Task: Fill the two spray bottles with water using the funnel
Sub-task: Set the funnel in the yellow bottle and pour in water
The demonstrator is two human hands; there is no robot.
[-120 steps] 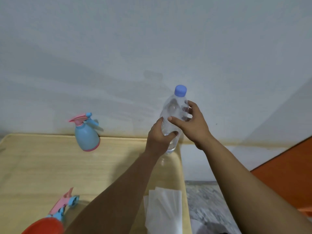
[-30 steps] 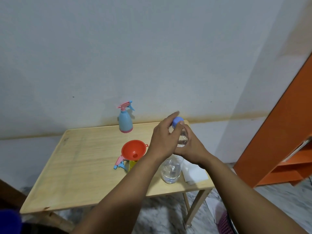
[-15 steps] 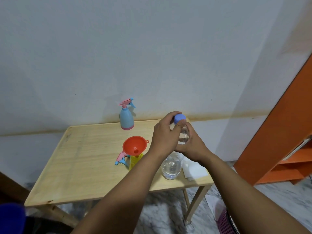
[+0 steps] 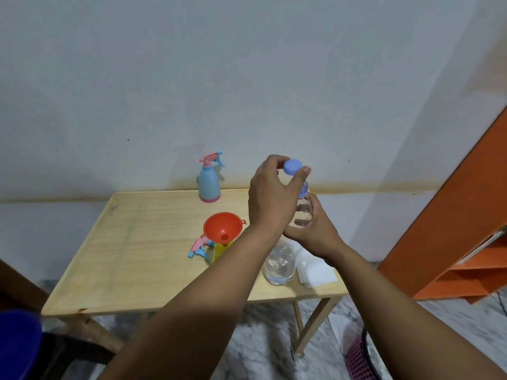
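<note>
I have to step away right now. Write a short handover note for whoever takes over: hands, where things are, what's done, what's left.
Left hand: pinching the blue cap, lifted off the water bottle.
Right hand: gripping the bottle's upper part; it stands on the table.
Red funnel sits in the yellow spray bottle; its pink-blue sprayer head lies beside it.
Blue spray bottle stands at the back, sprayer still on.
Done: cap off, funnel placed.
Left: pour into both bottles.

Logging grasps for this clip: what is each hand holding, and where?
Left hand pinches the blue cap by its rim, lifted off; right hand wraps the water bottle below its neck.
</note>
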